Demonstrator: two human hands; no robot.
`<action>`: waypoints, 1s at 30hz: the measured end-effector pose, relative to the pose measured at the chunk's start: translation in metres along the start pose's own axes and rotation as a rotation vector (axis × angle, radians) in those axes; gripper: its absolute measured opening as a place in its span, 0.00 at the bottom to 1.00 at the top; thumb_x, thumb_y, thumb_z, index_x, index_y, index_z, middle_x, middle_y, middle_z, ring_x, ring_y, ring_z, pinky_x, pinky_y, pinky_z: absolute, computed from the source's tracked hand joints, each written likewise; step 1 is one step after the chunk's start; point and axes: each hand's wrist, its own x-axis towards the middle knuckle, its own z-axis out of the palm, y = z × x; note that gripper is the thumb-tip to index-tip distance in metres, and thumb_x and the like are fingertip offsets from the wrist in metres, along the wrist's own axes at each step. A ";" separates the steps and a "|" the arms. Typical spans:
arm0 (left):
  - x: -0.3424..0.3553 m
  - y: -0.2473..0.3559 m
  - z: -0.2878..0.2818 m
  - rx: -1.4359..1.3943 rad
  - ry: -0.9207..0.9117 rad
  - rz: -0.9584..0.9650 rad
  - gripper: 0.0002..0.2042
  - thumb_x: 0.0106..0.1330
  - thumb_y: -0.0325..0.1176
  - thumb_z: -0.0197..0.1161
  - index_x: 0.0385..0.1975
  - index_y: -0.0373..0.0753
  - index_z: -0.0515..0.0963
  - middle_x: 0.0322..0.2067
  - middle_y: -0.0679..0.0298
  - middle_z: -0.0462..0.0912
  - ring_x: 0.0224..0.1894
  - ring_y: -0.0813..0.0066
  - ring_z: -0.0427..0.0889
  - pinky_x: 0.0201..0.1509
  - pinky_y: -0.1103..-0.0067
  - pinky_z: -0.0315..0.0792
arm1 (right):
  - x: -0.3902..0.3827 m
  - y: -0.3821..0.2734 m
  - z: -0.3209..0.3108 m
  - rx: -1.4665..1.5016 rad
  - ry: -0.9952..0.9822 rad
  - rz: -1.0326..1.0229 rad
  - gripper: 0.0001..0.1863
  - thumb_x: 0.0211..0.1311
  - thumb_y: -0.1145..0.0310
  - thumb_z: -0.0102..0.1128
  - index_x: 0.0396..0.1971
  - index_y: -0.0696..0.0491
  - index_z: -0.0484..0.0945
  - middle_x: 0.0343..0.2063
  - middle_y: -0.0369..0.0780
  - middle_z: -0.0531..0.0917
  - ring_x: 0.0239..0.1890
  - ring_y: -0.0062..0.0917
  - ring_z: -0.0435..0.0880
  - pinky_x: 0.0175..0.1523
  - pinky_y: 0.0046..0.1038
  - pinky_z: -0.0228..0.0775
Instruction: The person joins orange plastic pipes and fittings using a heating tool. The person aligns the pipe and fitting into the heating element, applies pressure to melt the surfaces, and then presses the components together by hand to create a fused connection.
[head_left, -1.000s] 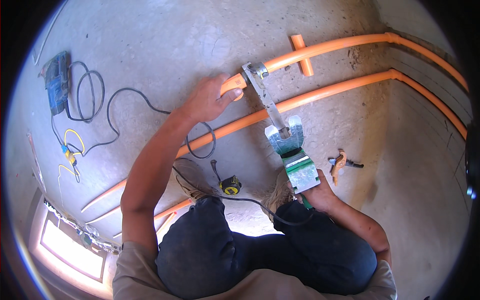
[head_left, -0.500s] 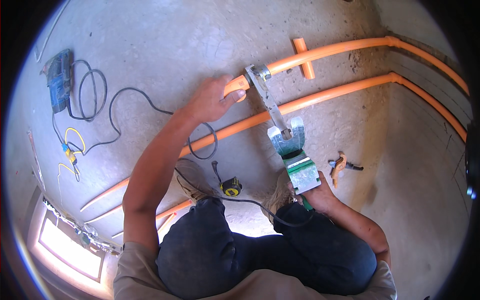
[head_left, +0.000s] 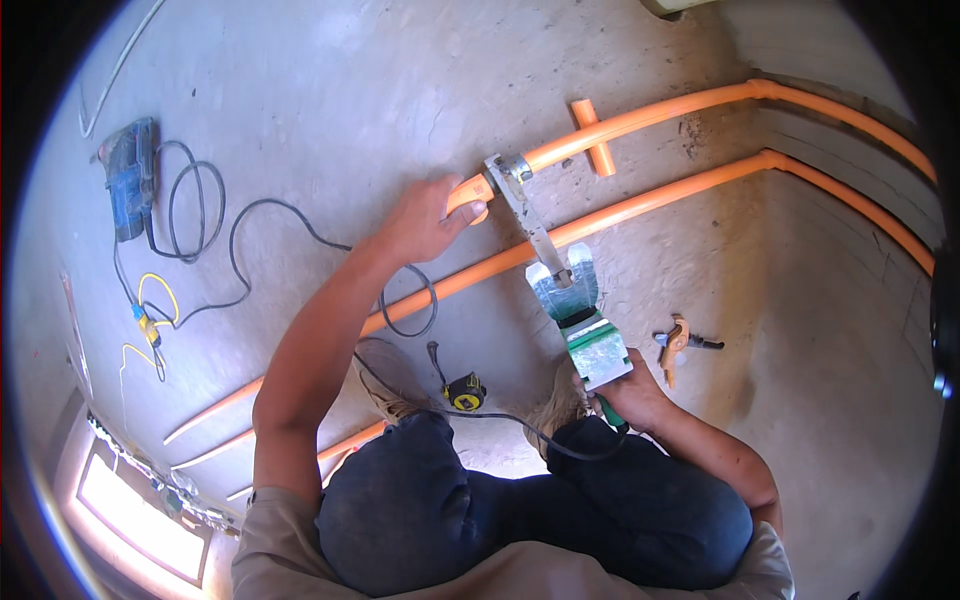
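Note:
My left hand [head_left: 425, 222] is closed round a short orange pipe fitting [head_left: 473, 195], which is pressed against one side of the heating plate of a pipe welding iron [head_left: 600, 357]. An orange pipe [head_left: 650, 115] meets the other side of the plate at a round metal die [head_left: 521, 169]. The iron's flat grey plate [head_left: 532, 222] passes over a second orange pipe [head_left: 620, 213]. My right hand [head_left: 637, 395] grips the iron's green handle, partly hidden below its metal body, and a black cord runs from there to the left.
Under the first pipe lies a short orange pipe piece [head_left: 593, 137]. A pipe cutter [head_left: 677, 348] is on the floor at the right, a tape measure [head_left: 465, 391] between my feet. A blue power drill [head_left: 130, 180] and a yellow connector [head_left: 150, 328] with cords lie left.
The view has shifted slightly, so the floor items at the left appear lower and farther right. Both hands keep their grips, and the fitting, plate and pipe stay together.

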 end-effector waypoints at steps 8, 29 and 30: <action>0.002 -0.004 0.003 -0.059 0.015 -0.009 0.23 0.71 0.50 0.59 0.40 0.30 0.76 0.26 0.46 0.79 0.30 0.49 0.79 0.37 0.62 0.71 | 0.004 0.007 -0.003 -0.078 -0.016 0.022 0.07 0.65 0.73 0.62 0.42 0.56 0.80 0.26 0.35 0.81 0.24 0.17 0.80 0.29 0.22 0.74; -0.005 0.039 -0.017 0.388 -0.174 -0.244 0.31 0.74 0.54 0.52 0.59 0.28 0.68 0.50 0.40 0.80 0.57 0.45 0.79 0.60 0.61 0.71 | 0.004 0.025 0.001 0.145 -0.032 -0.087 0.10 0.65 0.65 0.65 0.37 0.57 0.80 0.22 0.33 0.76 0.19 0.17 0.73 0.23 0.23 0.66; -0.011 0.043 -0.014 0.370 -0.162 -0.268 0.31 0.74 0.54 0.52 0.59 0.28 0.68 0.50 0.40 0.80 0.57 0.45 0.79 0.60 0.61 0.71 | 0.003 0.026 -0.001 0.177 -0.027 -0.093 0.08 0.65 0.68 0.64 0.36 0.57 0.77 0.23 0.34 0.77 0.18 0.17 0.73 0.21 0.22 0.65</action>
